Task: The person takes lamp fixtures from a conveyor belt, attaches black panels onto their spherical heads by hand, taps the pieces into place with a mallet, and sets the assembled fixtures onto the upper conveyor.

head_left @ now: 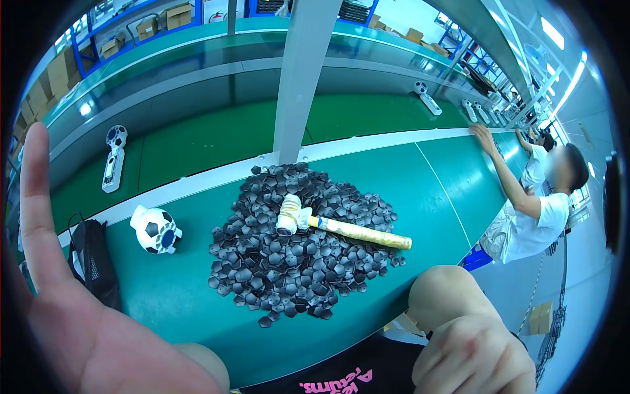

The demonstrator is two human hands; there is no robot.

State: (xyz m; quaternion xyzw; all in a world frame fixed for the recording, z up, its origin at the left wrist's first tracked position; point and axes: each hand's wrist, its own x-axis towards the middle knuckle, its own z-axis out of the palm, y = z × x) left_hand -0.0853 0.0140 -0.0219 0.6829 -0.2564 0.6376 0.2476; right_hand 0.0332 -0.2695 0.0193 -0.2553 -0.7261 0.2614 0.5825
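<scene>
My left hand (98,335) is raised close to the camera at the lower left, palm showing, fingers apart, holding nothing. At the lower right my right hand (472,354) is bent into a fist shape, its back to the camera; what its fingers hold, if anything, is hidden. Between them on the green table lies a pile of dark pentagon pieces (282,276). A mallet (361,232) with a taped head and yellowish handle rests on the pile. Left of it sits a white ball-shaped part (156,230) with black pentagons. Neither hand touches these.
A black pouch (95,262) lies at the table's left. A metal post (298,85) stands behind the pile. Beyond, a green conveyor (216,138) carries white devices with ball-patterned heads (114,157). Two co-workers (535,217) sit at the right. Shelves with boxes stand behind.
</scene>
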